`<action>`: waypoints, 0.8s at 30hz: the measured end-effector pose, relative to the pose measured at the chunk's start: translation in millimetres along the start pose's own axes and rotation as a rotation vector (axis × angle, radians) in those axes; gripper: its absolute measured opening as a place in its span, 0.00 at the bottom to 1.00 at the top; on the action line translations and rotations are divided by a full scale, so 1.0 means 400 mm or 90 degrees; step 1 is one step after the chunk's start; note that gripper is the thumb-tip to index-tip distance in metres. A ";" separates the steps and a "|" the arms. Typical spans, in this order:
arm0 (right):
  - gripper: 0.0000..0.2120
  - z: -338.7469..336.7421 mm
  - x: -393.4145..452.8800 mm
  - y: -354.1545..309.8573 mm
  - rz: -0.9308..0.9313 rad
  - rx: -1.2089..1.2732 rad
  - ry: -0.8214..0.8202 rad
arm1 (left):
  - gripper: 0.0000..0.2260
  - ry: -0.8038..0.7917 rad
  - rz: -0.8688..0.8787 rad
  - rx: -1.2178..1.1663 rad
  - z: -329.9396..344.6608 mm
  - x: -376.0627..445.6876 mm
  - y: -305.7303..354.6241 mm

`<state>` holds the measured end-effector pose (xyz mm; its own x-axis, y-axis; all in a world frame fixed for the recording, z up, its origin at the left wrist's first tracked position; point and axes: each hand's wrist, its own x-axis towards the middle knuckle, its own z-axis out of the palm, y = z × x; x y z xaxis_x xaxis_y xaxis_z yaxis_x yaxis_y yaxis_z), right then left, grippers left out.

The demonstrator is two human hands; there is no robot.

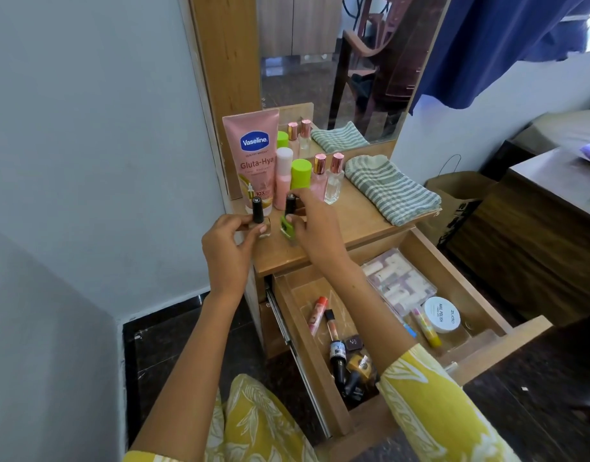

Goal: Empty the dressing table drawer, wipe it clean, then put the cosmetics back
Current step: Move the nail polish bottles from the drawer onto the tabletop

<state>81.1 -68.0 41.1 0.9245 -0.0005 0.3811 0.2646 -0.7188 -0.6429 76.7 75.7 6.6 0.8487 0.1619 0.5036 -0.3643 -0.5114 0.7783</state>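
- Drawer [323, 361], pulled open below the tabletop, holds dark nail polish bottles [345, 365] at its near end, a red-capped tube [317, 310], a yellow tube [427, 328], a white round tub [442, 314] and a clear packet of small pale tubes [398, 281].
- Left hand [225, 248] pinches a clear nail polish bottle [259, 216] with a black cap, standing at the tabletop's front edge.
- Right hand [315, 228], fingers curled, grips a green nail polish bottle [288, 221], tilted, just beside the clear one.
- Tabletop [360, 211] carries a pink Vaseline tube [255, 158], a pink bottle [283, 178], a green-capped bottle [301, 175] and two rose-capped glass bottles [327, 176].
- Striped folded cloth [392, 190] lies at the right, before the mirror [347, 61].
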 end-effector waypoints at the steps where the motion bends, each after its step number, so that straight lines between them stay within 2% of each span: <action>1: 0.16 0.011 0.003 -0.003 0.001 0.010 0.018 | 0.08 0.002 0.001 0.000 0.002 0.001 -0.001; 5: 0.16 0.036 0.005 -0.011 0.023 0.080 0.028 | 0.09 0.000 -0.005 -0.002 0.005 0.004 0.000; 9: 0.17 0.018 -0.015 0.005 0.025 0.117 0.035 | 0.15 0.023 -0.048 0.021 0.002 -0.022 0.016; 12: 0.10 -0.019 -0.063 0.039 -0.005 0.117 0.087 | 0.14 0.064 -0.042 0.061 -0.008 -0.070 0.033; 15: 0.03 -0.068 -0.124 0.091 -0.077 0.055 0.096 | 0.11 -0.009 0.036 0.113 -0.013 -0.128 0.052; 17: 0.03 -0.095 -0.156 0.124 -0.096 0.007 0.005 | 0.13 -0.081 0.068 0.169 -0.009 -0.165 0.063; 20: 0.08 -0.099 -0.183 0.151 -0.096 -0.144 -0.258 | 0.17 -0.186 0.077 0.260 0.008 -0.204 0.070; 22: 0.11 -0.076 -0.199 0.154 -0.085 -0.253 -0.416 | 0.19 -0.221 0.081 0.310 0.018 -0.218 0.064; 24: 0.14 -0.051 -0.214 0.151 -0.071 -0.331 -0.504 | 0.19 -0.228 0.084 0.345 0.022 -0.222 0.060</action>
<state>12.6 -125.4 -16.8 0.8691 0.4208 -0.2600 0.3840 -0.9053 -0.1816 -4.1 41.4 -22.6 0.9194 -0.1736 0.3528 -0.3085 -0.8749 0.3733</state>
